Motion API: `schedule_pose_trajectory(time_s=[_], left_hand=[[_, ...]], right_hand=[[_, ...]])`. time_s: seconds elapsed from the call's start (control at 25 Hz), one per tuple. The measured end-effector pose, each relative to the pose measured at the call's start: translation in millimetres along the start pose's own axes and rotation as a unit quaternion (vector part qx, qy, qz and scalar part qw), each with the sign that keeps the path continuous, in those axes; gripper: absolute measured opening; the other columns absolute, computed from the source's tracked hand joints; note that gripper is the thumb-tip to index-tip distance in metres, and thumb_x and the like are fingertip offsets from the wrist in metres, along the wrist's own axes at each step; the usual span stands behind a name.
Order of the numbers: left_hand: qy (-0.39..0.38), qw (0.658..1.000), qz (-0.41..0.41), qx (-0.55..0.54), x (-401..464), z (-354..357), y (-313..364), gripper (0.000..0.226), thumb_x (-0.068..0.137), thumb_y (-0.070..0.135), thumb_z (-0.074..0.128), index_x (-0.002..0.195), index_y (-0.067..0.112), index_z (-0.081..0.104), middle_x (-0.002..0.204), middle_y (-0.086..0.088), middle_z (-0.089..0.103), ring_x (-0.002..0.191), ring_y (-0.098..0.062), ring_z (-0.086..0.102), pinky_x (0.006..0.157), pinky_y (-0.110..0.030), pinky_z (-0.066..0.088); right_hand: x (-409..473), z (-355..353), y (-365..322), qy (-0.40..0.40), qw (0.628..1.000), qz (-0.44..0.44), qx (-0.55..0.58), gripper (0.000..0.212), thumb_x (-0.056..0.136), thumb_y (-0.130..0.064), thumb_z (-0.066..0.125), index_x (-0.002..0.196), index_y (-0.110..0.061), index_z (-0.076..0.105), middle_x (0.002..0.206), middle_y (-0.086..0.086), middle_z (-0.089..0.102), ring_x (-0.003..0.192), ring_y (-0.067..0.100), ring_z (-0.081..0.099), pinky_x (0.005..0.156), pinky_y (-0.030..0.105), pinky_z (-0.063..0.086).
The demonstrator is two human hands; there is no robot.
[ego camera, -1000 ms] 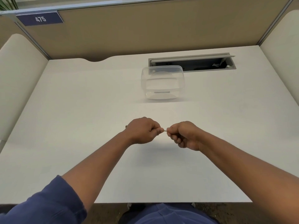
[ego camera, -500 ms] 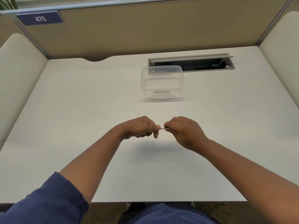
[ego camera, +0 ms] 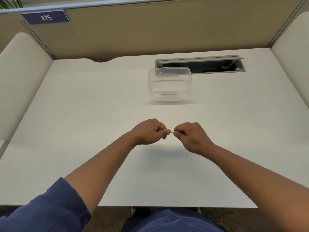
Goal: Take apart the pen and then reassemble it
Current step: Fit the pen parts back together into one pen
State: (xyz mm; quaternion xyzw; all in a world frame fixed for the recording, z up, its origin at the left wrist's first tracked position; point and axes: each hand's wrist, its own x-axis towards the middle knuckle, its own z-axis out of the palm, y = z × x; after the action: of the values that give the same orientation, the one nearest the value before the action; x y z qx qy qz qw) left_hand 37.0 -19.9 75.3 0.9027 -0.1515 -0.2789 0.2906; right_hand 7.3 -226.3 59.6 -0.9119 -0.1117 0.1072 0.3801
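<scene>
Only a short white piece of the pen (ego camera: 172,131) shows, in the small gap between my two fists above the middle of the white desk (ego camera: 83,131). My left hand (ego camera: 149,131) is closed around the pen's left part, which is hidden inside the fist. My right hand (ego camera: 190,135) pinches the pen's right end with its fingertips, knuckles facing up. Both hands hover a little above the desk, almost touching each other.
A clear plastic container (ego camera: 169,84) stands on the desk beyond my hands. Behind it is an open grey cable hatch (ego camera: 200,64) set in the desk. Beige partition walls close off the back and both sides, with a sign reading 475 (ego camera: 46,17).
My right hand has rolled over the pen's end, from knuckles pointing left to knuckles up. Both hands stay together at the same spot above the desk.
</scene>
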Motion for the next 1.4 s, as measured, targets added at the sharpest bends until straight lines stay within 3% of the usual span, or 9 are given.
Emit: schedule_pose_trajectory(time_s=[0.04, 0.12, 0.2, 0.36, 0.44, 0.6, 0.92, 1.16, 1.4], left_hand=[[0.022, 0.998, 0.009, 0.064, -1.6, 1.9, 0.8, 0.040, 0.100, 0.051, 0.050, 0.075, 0.026, 0.068, 0.055, 0.005, 0.051, 0.055, -0.015, 0.044, 0.057, -0.030, 0.037], [0.068, 0.978, 0.057, 0.188, -5.5, 6.9, 2.1, 0.042, 0.101, 0.053, 0.046, 0.080, 0.023, 0.066, 0.063, 0.002, 0.060, 0.062, -0.017, 0.052, 0.056, -0.031, 0.039], [0.066, 0.972, 0.071, 0.214, -7.5, 8.0, 2.8, 0.042, 0.102, 0.052, 0.044, 0.081, 0.023, 0.065, 0.066, 0.003, 0.062, 0.066, -0.019, 0.056, 0.058, -0.032, 0.042], [-0.037, 0.999, -0.023, 0.020, -2.4, 0.3, -3.2, 0.040, 0.102, 0.048, 0.051, 0.083, 0.020, 0.073, 0.061, 0.010, 0.052, 0.057, -0.011, 0.046, 0.059, -0.029, 0.039], [-0.057, 0.994, -0.038, -0.085, -0.8, -3.5, -6.5, 0.042, 0.102, 0.044, 0.054, 0.082, 0.013, 0.074, 0.061, 0.005, 0.044, 0.053, -0.011, 0.036, 0.053, -0.024, 0.032], [-0.112, 0.974, -0.058, -0.191, 0.5, -12.2, -6.6, 0.039, 0.102, 0.041, 0.056, 0.080, 0.013, 0.074, 0.056, 0.008, 0.039, 0.052, -0.014, 0.026, 0.049, -0.024, 0.021], [-0.224, 0.937, -0.098, -0.249, 1.6, -19.3, -7.7, 0.039, 0.103, 0.041, 0.052, 0.079, 0.015, 0.069, 0.058, 0.007, 0.028, 0.058, -0.019, 0.012, 0.055, -0.032, 0.010], [-0.196, 0.948, -0.066, -0.243, 1.7, -19.6, 1.9, 0.039, 0.103, 0.038, 0.053, 0.077, 0.013, 0.066, 0.056, 0.007, 0.029, 0.056, -0.017, 0.016, 0.051, -0.028, 0.014], [-0.057, 0.986, -0.024, -0.155, -1.9, -14.3, 10.7, 0.043, 0.102, 0.040, 0.054, 0.074, 0.013, 0.070, 0.051, 0.010, 0.039, 0.049, -0.012, 0.029, 0.049, -0.024, 0.026]], right_hand=[[1.7, -4.5, -4.2, -0.043, 0.990, 0.099, 0.095, 0.023, 0.093, -0.011, 0.059, 0.072, -0.014, 0.069, 0.063, -0.002, 0.057, 0.059, 0.015, 0.046, 0.058, 0.029, 0.039], [2.8, -12.4, -6.9, -0.142, 0.907, 0.270, 0.290, 0.024, 0.093, -0.007, 0.056, 0.073, -0.012, 0.069, 0.064, 0.003, 0.056, 0.053, 0.014, 0.043, 0.056, 0.025, 0.037], [2.5, -14.9, -4.2, -0.187, 0.867, 0.309, 0.344, 0.023, 0.096, -0.008, 0.055, 0.077, -0.009, 0.068, 0.063, 0.003, 0.054, 0.052, 0.014, 0.040, 0.055, 0.024, 0.035], [-0.5, -0.4, -2.6, -0.115, 0.980, 0.121, 0.105, 0.022, 0.099, -0.020, 0.058, 0.084, -0.017, 0.072, 0.069, -0.006, 0.059, 0.063, 0.013, 0.050, 0.060, 0.025, 0.039], [-1.0, 6.8, 1.7, -0.035, 0.999, 0.000, 0.009, 0.015, 0.098, -0.018, 0.060, 0.091, -0.016, 0.073, 0.072, -0.007, 0.061, 0.070, 0.016, 0.053, 0.064, 0.031, 0.043], [-2.3, 3.9, 14.6, 0.076, 0.986, -0.143, -0.045, 0.013, 0.094, -0.015, 0.062, 0.100, -0.010, 0.073, 0.080, 0.002, 0.066, 0.072, 0.021, 0.057, 0.065, 0.034, 0.049], [-0.5, 3.8, 22.0, 0.117, 0.923, -0.307, -0.202, 0.016, 0.098, -0.014, 0.057, 0.099, -0.006, 0.070, 0.084, 0.007, 0.066, 0.067, 0.029, 0.054, 0.056, 0.037, 0.047], [-2.3, 1.3, 17.8, 0.144, 0.916, -0.294, -0.231, 0.009, 0.090, 0.000, 0.063, 0.091, -0.007, 0.067, 0.082, 0.006, 0.064, 0.066, 0.029, 0.048, 0.055, 0.038, 0.041], [-4.2, 0.6, -7.5, 0.077, 0.990, -0.069, -0.097, 0.015, 0.092, -0.004, 0.055, 0.080, -0.010, 0.063, 0.071, 0.000, 0.058, 0.068, 0.024, 0.047, 0.059, 0.038, 0.045]])
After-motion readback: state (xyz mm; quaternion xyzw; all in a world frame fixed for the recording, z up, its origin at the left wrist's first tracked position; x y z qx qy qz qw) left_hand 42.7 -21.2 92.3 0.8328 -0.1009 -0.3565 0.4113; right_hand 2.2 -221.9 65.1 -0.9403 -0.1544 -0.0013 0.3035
